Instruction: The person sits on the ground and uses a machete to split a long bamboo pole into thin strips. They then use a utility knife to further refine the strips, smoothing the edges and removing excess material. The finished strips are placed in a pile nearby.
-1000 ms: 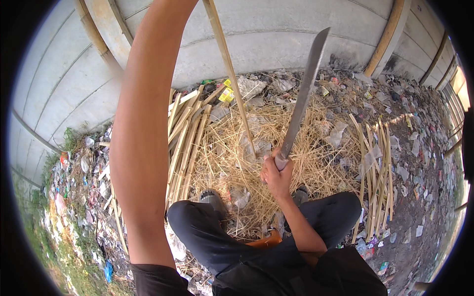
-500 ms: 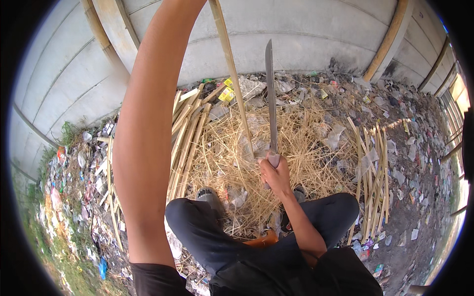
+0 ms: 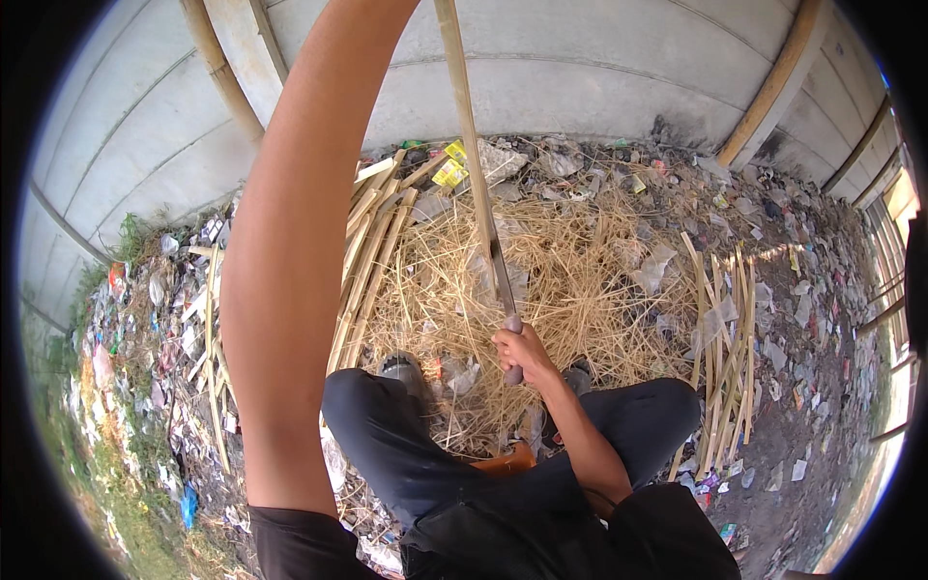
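Note:
My right hand is closed round the grip of a machete between my knees. The dark blade points away from me, and its upper part is hidden along a long, thin bamboo strip. Whether blade and strip touch I cannot tell. That strip stands nearly upright and runs out past the top edge. My left arm reaches up beside it; the left hand lies beyond the picture, so its hold does not show. Under the blade spreads a heap of pale shavings.
Split bamboo strips lie in a pile left of the shavings. Another bundle of strips is at the right. Litter covers the ground around. A grey panel wall with posts stands ahead. Something orange lies beneath my legs.
The machete has swung from upright, apart from the bamboo strip, to a leftward tilt in line with it. My right hand has come slightly lower and left.

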The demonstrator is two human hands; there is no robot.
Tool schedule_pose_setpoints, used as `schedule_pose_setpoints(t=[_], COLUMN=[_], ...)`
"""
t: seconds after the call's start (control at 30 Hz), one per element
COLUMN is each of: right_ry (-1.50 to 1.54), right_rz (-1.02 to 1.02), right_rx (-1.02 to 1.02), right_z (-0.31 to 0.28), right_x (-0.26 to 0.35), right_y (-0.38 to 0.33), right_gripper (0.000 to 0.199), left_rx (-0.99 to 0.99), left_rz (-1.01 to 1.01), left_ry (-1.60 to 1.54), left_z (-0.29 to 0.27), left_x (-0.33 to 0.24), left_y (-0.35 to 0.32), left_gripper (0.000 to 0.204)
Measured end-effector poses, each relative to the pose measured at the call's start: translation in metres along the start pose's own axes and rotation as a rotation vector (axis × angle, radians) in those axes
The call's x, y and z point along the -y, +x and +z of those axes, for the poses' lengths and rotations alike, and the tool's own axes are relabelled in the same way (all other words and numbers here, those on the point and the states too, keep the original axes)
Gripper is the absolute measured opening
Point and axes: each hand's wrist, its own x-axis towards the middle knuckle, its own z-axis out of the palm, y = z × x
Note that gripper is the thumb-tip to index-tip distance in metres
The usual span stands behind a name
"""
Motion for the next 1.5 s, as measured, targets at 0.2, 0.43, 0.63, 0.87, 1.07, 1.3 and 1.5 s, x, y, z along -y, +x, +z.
schedule_pose_setpoints(t=[0.2,0.43,0.63,0.87,1.07,1.3,1.5], right_ry=[0.068,-0.029,-0.282,-0.087,0.057,0.068,-0.066], right_rz=[-0.052,-0.567,-0.410,-0.014,-0.034,-0.564,-0.833], right_rx=[0.056,-0.065,-0.218,-0.021,0.095,-0.060,-0.141], right_z=[-0.008,0.026,0.008,-0.006,-0.007,0.032,0.021], right_x=[-0.001,0.086,0.010,-0.009,0.000,0.091,0.064], right_y=[0.000,-0.057,-0.007,0.020,0.008,-0.049,-0.036], right_gripper=[0.017,0.021,0.017,0.017,0.019,0.025,0.029], left_rx=[-0.004,0.009,-0.079,0.019,0.006,0.002,0.052], left_rz=[-0.005,0.125,0.137,0.039,0.049,0.001,0.122], left_ry=[0.007,0.039,0.216,0.002,-0.007,-0.035,-0.170], left_z=[0.006,-0.007,0.008,-0.016,-0.015,-0.015,-0.011], left_x=[-0.008,-0.008,-0.014,0.005,0.001,-0.006,0.012], left_y=[-0.002,-0.013,-0.006,0.008,0.005,-0.003,0.008], left_gripper=[0.048,0.052,0.051,0.049,0.048,0.047,0.045])
